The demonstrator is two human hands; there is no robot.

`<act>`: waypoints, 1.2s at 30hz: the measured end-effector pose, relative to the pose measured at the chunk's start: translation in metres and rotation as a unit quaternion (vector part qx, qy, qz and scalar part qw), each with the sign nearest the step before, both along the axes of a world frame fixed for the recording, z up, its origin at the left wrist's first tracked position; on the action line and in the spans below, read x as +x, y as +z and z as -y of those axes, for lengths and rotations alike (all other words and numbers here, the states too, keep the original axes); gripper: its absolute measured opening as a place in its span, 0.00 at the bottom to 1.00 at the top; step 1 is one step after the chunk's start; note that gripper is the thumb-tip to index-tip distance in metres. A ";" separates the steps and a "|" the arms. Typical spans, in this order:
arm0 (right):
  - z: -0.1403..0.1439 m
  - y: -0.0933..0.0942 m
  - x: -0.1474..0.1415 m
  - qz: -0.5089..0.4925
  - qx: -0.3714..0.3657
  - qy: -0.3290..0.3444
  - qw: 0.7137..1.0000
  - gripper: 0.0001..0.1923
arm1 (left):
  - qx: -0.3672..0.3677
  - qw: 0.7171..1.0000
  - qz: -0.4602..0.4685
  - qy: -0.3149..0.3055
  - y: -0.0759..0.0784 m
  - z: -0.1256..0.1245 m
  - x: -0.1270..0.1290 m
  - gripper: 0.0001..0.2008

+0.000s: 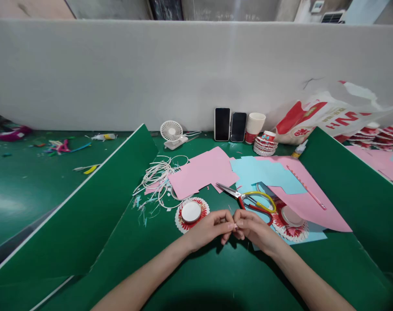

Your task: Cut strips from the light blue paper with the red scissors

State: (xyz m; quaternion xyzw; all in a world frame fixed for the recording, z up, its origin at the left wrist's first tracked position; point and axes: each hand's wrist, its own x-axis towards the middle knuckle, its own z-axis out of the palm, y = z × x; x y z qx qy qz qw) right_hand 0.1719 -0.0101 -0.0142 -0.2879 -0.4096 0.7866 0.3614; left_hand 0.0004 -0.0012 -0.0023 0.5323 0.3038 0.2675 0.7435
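My left hand (215,226) and my right hand (254,230) meet at the fingertips, low over the green table. Both pinch a tiny pale pink piece (235,226), perhaps paper, mostly covered by the fingers. Just left of my left hand sits a cut-open paper cup (191,212), its frilled red and white rim spread flat. A similar cup (292,216) lies beyond my right hand, partly under pink paper. Scissors (238,195) with yellow and red handles rest behind my hands, blades pointing left.
Pink paper (204,170) and blue paper (267,172) lie behind, with a pencil (308,189) on top at right. White cord (160,172) is heaped at left. A fan (172,131), two phones (222,124) and stacked cups (256,123) stand at the back. Green side panels (86,203) flank the space.
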 end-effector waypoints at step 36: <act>-0.009 -0.004 0.009 0.067 0.065 -0.094 0.991 0.08 | -0.002 0.996 0.007 0.087 0.002 -0.008 -0.005 0.09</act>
